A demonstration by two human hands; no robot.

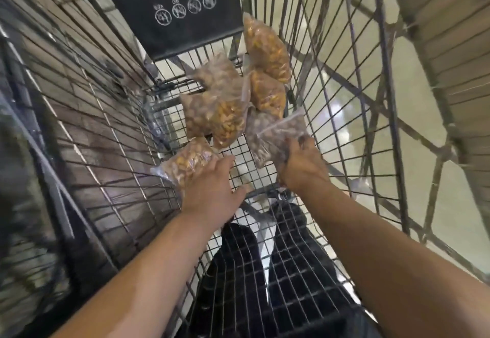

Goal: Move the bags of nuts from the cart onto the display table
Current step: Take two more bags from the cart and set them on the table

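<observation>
Both hands are down in the wire shopping cart (106,130). The left hand (212,189), fingers spread, lies on a clear bag of golden nuts (185,164); the right hand (302,168) clutches a clear bag of brown nuts (275,136). More bags (225,104) are heaped at the far end.

head view, steeply down, inside cart (265,168)

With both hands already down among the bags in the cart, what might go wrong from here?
1. The right hand grips the clear bag of dark brown nuts by its lower end only; it may slip.
2. The left hand lies flat on the clear bag of golden nuts, not closed, so a lift now could fail.
3. Thin plastic could snag on the wire-mesh shopping cart floor.
</observation>
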